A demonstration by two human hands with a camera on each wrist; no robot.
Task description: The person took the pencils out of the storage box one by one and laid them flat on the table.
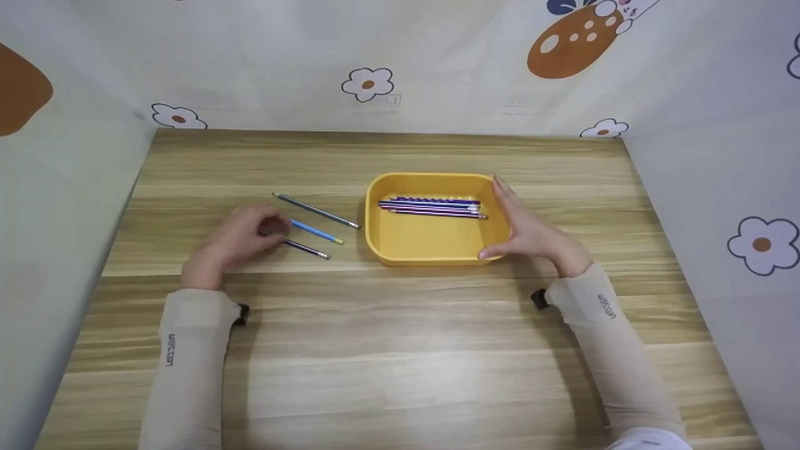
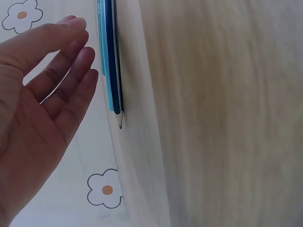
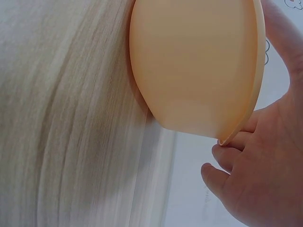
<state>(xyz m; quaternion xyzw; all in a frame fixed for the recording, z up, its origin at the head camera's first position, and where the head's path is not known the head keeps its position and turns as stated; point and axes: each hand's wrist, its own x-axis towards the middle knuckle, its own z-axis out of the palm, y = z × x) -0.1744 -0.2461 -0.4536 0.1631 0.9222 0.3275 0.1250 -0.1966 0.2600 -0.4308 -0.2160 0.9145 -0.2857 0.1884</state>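
My left hand (image 1: 240, 236) hovers at the left ends of three loose pencils, its fingers loosely bent and holding nothing in the left wrist view. Farthest back lies a grey-blue pencil (image 1: 317, 210), then a bright blue pencil (image 1: 319, 232) with a yellow-green end, and nearest me a dark striped pencil (image 1: 307, 249), partly behind the fingers. On the right, my right hand (image 1: 534, 234) grips the right end of a yellow plastic box (image 1: 425, 245), thumb at the front rim and fingers at the back corner. Several purple and dark pencils (image 1: 431, 208) lie side by side inside it.
The wood-grain table (image 1: 400, 350) carries everything. Pale printed walls (image 1: 269, 62) with flowers rise along its back and both sides. A small black device (image 1: 241, 314) sits at my left wrist, another black device (image 1: 539, 299) at my right.
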